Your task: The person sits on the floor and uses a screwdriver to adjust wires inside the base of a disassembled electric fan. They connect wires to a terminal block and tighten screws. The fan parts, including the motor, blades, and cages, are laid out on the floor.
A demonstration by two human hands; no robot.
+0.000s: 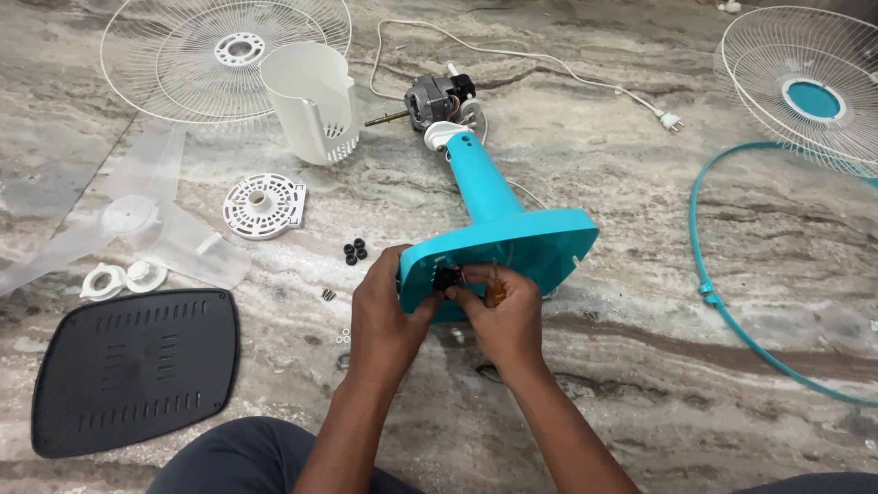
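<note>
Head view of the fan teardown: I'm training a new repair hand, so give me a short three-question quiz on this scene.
1. True or false: the black vented base cover is still fitted on the turquoise fan base.
2. Which lies nearest the clear fan blade? A) power plug B) white round perforated plate C) turquoise guard ring
3. What do the left hand and right hand work at?

Key:
1. False; it lies apart on the floor.
2. B
3. Small dark part at the open underside of the base.
</note>
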